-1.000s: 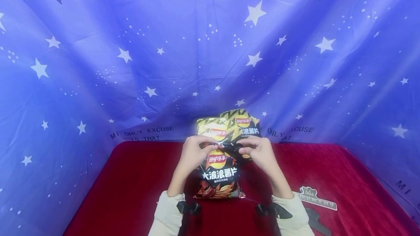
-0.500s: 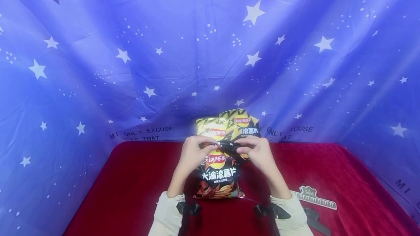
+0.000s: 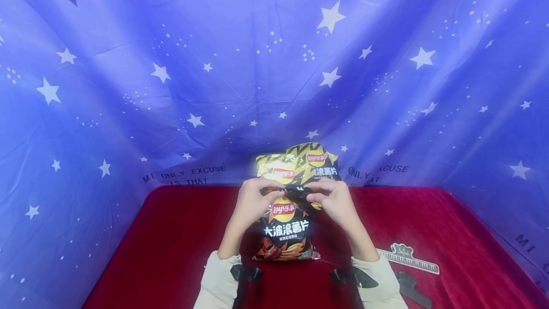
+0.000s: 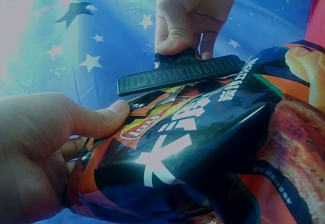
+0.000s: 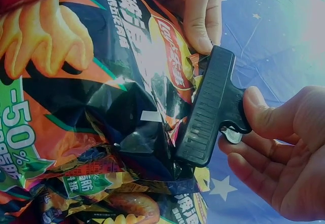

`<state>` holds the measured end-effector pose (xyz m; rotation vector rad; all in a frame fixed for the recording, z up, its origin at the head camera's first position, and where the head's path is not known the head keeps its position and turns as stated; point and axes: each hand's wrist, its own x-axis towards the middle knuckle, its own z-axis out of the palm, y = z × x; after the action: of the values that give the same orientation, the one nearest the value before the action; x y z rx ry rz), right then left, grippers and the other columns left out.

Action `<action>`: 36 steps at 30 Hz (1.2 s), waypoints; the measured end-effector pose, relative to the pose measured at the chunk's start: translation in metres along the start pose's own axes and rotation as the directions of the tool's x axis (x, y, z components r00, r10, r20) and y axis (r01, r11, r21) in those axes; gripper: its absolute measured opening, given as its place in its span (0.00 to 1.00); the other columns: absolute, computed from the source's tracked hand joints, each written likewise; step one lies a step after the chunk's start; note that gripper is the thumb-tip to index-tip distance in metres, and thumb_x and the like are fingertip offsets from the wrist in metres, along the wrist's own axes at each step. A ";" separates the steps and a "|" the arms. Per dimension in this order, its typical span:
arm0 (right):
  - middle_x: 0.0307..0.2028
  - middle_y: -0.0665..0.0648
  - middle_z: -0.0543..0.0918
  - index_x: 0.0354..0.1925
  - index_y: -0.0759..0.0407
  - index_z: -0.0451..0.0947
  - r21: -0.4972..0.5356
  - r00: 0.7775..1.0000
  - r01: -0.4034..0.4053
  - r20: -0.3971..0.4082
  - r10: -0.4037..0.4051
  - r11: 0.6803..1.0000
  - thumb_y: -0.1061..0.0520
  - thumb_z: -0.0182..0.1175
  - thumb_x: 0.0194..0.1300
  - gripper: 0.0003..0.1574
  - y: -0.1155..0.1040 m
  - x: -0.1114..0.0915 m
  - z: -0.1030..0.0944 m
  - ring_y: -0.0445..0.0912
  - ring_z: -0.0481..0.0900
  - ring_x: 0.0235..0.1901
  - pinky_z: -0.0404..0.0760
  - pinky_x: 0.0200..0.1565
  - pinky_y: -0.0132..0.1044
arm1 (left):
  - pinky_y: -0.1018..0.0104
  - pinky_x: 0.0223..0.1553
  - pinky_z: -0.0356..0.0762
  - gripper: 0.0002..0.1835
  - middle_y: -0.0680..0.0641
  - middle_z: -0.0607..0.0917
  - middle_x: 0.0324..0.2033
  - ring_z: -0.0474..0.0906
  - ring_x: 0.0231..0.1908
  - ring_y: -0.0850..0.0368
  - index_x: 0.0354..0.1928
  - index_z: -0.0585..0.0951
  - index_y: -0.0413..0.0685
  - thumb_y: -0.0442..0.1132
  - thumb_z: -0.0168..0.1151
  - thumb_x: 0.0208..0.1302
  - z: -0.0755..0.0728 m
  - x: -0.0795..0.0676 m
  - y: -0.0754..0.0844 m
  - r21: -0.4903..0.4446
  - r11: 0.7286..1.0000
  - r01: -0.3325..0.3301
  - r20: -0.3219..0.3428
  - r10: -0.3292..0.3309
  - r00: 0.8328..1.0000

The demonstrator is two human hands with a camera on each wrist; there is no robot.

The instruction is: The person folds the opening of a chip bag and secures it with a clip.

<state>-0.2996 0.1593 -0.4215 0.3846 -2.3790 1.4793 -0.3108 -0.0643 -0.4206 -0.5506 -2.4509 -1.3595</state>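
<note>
A black and orange Lay's chip bag (image 3: 286,230) stands in the middle of the head view. My left hand (image 3: 254,199) pinches its top edge near the left corner, thumb on the printed front in the left wrist view. In my right hand (image 3: 336,199), thumb and fingers pinch the handle of a wide black bag clip (image 5: 207,109). The clip's long ribbed bar lies along the bag's top edge, close beside the left thumb in the right wrist view. The rear side of the bag's edge is hidden behind the clip.
Behind stand two yellow and black Lay's bags, one left (image 3: 268,163) and one right (image 3: 319,149). A piano-keyboard-shaped clip (image 3: 409,259) and a dark flat item (image 3: 411,290) lie on the red tablecloth (image 3: 171,242) at right. A blue star-printed curtain (image 3: 257,61) hangs behind.
My right hand has shifted slightly left with the black clip along the bag's top edge. The left hand and the bags have hardly moved.
</note>
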 end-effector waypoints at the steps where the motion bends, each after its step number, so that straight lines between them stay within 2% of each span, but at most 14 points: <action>1: 0.32 0.62 0.88 0.40 0.64 0.90 0.003 1.000 0.000 0.002 0.000 1.000 0.71 0.73 0.54 0.13 0.000 0.000 0.000 0.44 0.77 0.32 0.75 0.34 0.30 | 0.62 0.43 0.84 0.06 0.54 0.92 0.36 0.86 0.38 0.60 0.39 0.92 0.54 0.37 0.76 0.59 0.000 0.000 0.000 -0.007 1.000 -0.001 0.004 0.001 1.000; 6: 0.33 0.62 0.88 0.41 0.64 0.90 0.012 1.000 0.001 0.013 -0.001 1.000 0.70 0.74 0.54 0.14 0.000 0.000 0.000 0.44 0.77 0.32 0.76 0.35 0.30 | 0.63 0.43 0.83 0.07 0.52 0.92 0.37 0.86 0.38 0.60 0.40 0.92 0.52 0.36 0.75 0.60 -0.002 0.001 -0.002 -0.025 1.000 -0.014 0.015 0.014 1.000; 13: 0.34 0.62 0.89 0.42 0.64 0.90 0.004 1.000 -0.011 0.017 0.011 1.000 0.69 0.74 0.54 0.14 -0.002 0.000 0.001 0.44 0.78 0.33 0.76 0.36 0.30 | 0.67 0.39 0.79 0.07 0.50 0.92 0.36 0.81 0.33 0.61 0.41 0.92 0.49 0.34 0.72 0.62 -0.004 0.001 -0.003 -0.030 0.999 -0.040 0.025 0.040 0.999; 27: 0.34 0.62 0.88 0.43 0.65 0.90 -0.030 1.000 -0.018 0.016 0.019 0.999 0.69 0.73 0.55 0.14 -0.003 -0.001 0.003 0.45 0.77 0.32 0.76 0.35 0.31 | 0.61 0.47 0.83 0.07 0.50 0.92 0.39 0.85 0.38 0.59 0.43 0.91 0.49 0.35 0.71 0.64 -0.004 0.001 -0.004 -0.024 0.999 -0.025 0.041 0.026 0.999; 36: 0.35 0.62 0.89 0.43 0.64 0.90 -0.008 0.999 -0.019 0.032 0.020 1.000 0.70 0.73 0.55 0.15 -0.004 -0.001 0.003 0.46 0.80 0.34 0.79 0.36 0.30 | 0.62 0.45 0.83 0.07 0.51 0.92 0.38 0.84 0.36 0.59 0.43 0.91 0.50 0.36 0.71 0.64 -0.003 0.000 -0.003 -0.020 1.000 -0.019 0.036 0.020 0.999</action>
<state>-0.2978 0.1549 -0.4203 0.3878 -2.4193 1.4834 -0.3125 -0.0688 -0.4212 -0.6077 -2.4565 -1.3787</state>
